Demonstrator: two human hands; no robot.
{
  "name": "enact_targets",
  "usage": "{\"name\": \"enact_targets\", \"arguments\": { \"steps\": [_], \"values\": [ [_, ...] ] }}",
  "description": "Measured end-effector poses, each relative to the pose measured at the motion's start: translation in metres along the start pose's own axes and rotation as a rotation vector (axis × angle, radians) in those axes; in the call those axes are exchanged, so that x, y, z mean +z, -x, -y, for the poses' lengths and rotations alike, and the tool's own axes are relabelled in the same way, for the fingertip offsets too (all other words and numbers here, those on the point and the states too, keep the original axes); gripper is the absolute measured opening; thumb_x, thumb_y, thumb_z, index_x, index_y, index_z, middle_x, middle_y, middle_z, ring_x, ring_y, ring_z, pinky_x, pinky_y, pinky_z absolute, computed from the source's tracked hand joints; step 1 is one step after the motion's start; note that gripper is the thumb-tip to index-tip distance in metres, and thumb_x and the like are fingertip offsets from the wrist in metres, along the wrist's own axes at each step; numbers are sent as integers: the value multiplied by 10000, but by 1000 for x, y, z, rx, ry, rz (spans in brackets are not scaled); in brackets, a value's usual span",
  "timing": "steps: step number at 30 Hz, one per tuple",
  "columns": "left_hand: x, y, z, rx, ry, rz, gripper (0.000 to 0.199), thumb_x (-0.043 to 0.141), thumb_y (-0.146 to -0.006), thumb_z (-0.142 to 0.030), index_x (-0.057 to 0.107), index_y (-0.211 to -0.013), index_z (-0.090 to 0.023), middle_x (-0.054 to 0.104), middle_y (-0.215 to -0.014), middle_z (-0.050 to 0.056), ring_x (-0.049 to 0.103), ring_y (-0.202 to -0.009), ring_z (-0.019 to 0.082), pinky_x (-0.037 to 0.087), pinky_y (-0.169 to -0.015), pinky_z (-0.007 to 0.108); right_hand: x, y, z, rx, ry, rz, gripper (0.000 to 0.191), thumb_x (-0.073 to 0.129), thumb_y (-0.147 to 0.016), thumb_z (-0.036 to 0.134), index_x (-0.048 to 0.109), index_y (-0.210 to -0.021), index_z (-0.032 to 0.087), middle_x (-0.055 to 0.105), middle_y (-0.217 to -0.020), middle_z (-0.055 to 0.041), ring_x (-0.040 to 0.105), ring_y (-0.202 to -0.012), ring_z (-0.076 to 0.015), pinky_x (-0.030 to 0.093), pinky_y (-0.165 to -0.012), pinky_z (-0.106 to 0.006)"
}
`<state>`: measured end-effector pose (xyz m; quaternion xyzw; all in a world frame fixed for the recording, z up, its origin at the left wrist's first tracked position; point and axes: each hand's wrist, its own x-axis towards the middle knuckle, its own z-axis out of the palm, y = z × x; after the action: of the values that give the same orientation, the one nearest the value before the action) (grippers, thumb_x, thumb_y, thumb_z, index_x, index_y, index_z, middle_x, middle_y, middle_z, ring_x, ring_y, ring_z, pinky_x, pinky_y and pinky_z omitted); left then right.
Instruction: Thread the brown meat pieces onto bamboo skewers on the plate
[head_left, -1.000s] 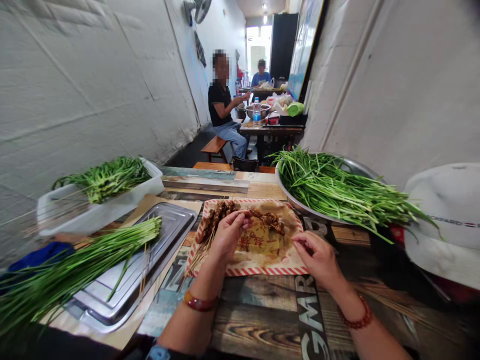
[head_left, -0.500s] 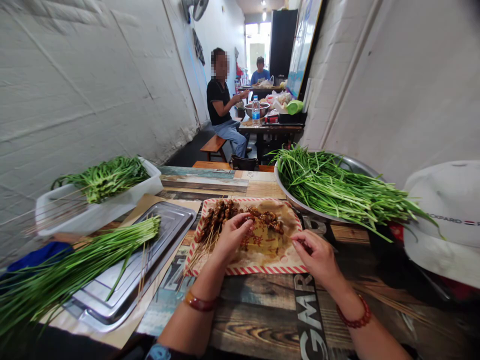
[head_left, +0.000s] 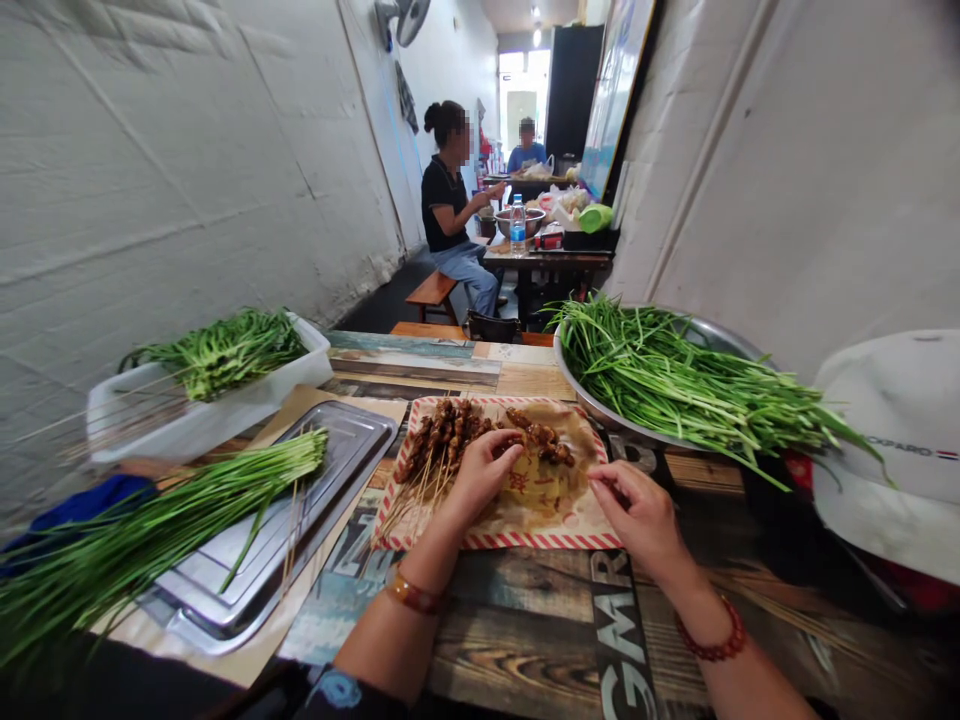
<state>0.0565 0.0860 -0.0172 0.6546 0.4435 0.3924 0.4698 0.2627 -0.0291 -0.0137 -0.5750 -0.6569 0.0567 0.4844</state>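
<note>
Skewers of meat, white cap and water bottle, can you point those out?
Skewers of meat (head_left: 448,428): head view, on the browned meat.
White cap (head_left: 881,395): head view, on its crown.
Water bottle (head_left: 517,233): head view, on its blue label.

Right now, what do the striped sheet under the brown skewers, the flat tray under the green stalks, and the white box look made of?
Striped sheet: probably paper, perhaps coated, with a printed border; it looks wrinkled and oil-stained. Flat tray: metal, likely stainless steel, smooth and fairly shiny, with grey sheen and pressed ridges. White box: seemingly plastic, semi-matte and milky, with smooth edges.
</note>
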Motion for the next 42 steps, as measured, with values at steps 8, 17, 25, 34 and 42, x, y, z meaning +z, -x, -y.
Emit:
{"name": "enact_targets", "arguments": {
  "steps": [8, 17, 25, 34, 42],
  "values": [
    [0, 1, -2, 25, -75, 17, 308, 623, -810, -299, 725, -1046, -130, 729, -1057, 118, 663, -952, 226, 495, -872, 322, 0, 0, 0, 21, -8, 2, 115, 548, -900, 215, 657, -865, 211, 658, -754, -2, 594, -624, -119, 465, -584, -223],
    [-8, -1, -2, 51, 129, -50, 288, 687, -762, -305, 738, -1010, -169, 706, -1090, 95, 638, -1024, 216, 475, -914, 308, 0, 1, -1, 27, 3, 11, 119, 542, -903, 226, 655, -867, 211, 649, -744, -4, 579, -605, -119, 463, -575, -229],
    [-8, 4, -13, -120, 419, -59, 363, 767, -710, -413, 738, -933, -128, 720, -828, 65, 636, -734, 144, 491, -740, 257, 1, 1, 0, 49, -4, 16, 132, 538, -904, 245, 658, -860, 215, 658, -748, -14, 590, -612, -132, 466, -573, -243],
    [-17, 8, -27, -90, 734, 7, 369, 766, -715, -440, 699, -894, -124, 695, -847, 78, 607, -692, 120, 503, -661, 246, -1, 3, -10, 128, 5, 33, 150, 545, -909, 281, 674, -888, 208, 682, -799, -26, 609, -675, -142, 466, -620, -261],
    [-20, 3, -26, -104, 742, -112, 394, 801, -673, -361, 687, -975, -135, 700, -924, 71, 644, -739, 118, 517, -708, 245, -3, 5, -16, 229, 6, 38, 198, 557, -892, 350, 689, -923, 205, 691, -803, -41, 611, -655, -154, 490, -620, -284]
  ]
}}
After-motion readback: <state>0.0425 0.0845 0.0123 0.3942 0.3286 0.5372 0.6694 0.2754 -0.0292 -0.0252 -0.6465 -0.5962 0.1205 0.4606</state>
